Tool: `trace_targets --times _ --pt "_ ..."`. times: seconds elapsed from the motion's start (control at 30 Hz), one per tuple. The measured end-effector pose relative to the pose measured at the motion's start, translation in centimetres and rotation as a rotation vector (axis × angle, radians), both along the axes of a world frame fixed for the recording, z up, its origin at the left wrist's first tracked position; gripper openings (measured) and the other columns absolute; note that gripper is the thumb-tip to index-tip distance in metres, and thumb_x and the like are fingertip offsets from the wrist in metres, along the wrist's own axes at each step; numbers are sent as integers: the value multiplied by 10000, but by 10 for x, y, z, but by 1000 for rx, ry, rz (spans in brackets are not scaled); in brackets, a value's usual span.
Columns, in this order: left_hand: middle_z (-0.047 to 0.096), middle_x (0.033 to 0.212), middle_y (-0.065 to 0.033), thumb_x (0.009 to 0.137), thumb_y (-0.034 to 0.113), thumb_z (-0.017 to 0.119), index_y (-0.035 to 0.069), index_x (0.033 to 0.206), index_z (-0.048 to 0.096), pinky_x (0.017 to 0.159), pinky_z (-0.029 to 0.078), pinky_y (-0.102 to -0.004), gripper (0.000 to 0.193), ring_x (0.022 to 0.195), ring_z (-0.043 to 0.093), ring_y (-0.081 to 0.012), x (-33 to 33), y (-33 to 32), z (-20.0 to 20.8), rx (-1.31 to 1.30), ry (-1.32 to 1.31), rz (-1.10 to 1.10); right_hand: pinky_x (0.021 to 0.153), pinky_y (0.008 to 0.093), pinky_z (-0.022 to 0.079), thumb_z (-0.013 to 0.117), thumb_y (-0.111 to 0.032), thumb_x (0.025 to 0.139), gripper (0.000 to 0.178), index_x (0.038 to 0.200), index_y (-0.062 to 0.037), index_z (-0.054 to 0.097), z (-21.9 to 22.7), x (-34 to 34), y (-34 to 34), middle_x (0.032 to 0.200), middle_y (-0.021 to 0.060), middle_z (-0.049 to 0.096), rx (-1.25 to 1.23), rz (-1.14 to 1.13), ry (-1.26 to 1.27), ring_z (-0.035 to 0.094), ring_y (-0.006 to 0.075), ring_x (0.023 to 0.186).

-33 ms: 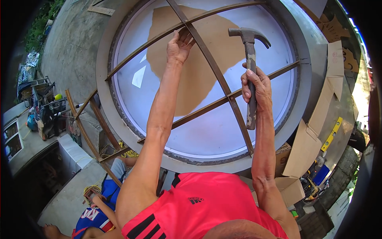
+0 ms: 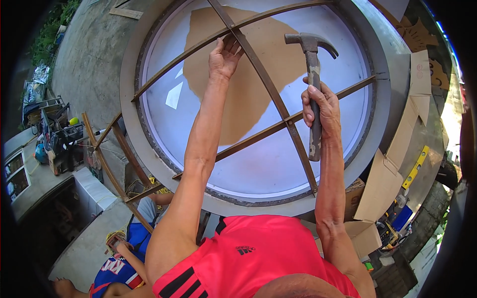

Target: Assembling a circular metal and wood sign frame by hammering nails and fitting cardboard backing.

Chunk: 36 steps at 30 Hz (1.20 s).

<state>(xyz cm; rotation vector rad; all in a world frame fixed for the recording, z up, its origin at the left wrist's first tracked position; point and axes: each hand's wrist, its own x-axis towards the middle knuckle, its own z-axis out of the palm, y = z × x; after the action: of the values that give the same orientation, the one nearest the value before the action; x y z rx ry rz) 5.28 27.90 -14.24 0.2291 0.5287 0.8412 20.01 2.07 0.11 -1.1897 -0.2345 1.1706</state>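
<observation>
Trainee: State the reference dial and the work in it.

Instructor: Read the round frame (image 2: 131,121) as the dial, with 12 at the top of the view. A long bar (image 2: 263,79) crosses it from 11 to 5. An upper crossbar (image 2: 208,42) runs from 9 to 1, and a lower crossbar (image 2: 253,137) from between 7 and 8 to 3. Beneath the bars are a white panel (image 2: 258,169) and a brown patch (image 2: 243,104).

Trainee: State the condition of each hand.

Instructor: Right hand (image 2: 322,109): closed around the handle of the hammer (image 2: 313,67). The hammer is above the dial, head toward between 1 and 2, handle end toward between 4 and 5. Its claw points to 3, its striking face to 9. Left hand (image 2: 226,58): toward 11, palm showing, fingers reaching to the junction of long bar and upper crossbar. Whether they close on the metal cannot be told.

Trainee: List items outside the rim.

Instructor: At 4: opened cardboard (image 2: 380,191) and, farther out, a yellow level (image 2: 416,167). At 8: a second bar assembly (image 2: 107,166). At 7: a co-worker (image 2: 136,236) in blue.
</observation>
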Motion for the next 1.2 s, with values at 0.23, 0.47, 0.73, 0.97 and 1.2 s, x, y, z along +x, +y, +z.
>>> trace_targets --times 0.23,0.47,0.73,0.97,1.2 --pt "590 1359 -154 982 349 573 27 1304 566 1120 343 -540 456 1348 465 -337 8 6 -13 25 -48 38 334 215 422 641 -211 966 340 1165 49 549 -6 2 15 720 61 574 -16 45 -11 508 75 415" --pt "654 1263 -137 988 145 580 49 1289 582 1080 400 -550 316 1286 539 -333 11 5 -17 59 -61 59 332 219 432 630 -237 975 330 1131 45 560 -6 -4 29 718 49 573 -63 132 -33 519 75 418" --pt "620 1291 -152 986 119 576 15 1288 570 1026 485 -536 319 1285 536 -331 15 0 -22 61 -127 -80 398 251 411 602 -186 968 267 1103 45 600 2 -19 53 685 44 582 -141 248 -381 508 96 430" --pt "592 1313 -166 958 160 638 10 1290 550 1031 503 -517 375 1282 537 -331 19 -14 -19 228 -254 -141 713 436 486 652 -87 843 323 1141 -4 561 -3 -43 87 860 204 627 -26 415 -1065 614 389 778" --pt "579 1326 -143 934 168 683 11 1292 545 1020 542 -400 415 1278 539 -273 17 -17 -12 280 -181 -171 731 482 479 656 -85 846 435 1257 -45 520 -19 -50 108 912 201 631 -87 577 -1333 628 406 835"
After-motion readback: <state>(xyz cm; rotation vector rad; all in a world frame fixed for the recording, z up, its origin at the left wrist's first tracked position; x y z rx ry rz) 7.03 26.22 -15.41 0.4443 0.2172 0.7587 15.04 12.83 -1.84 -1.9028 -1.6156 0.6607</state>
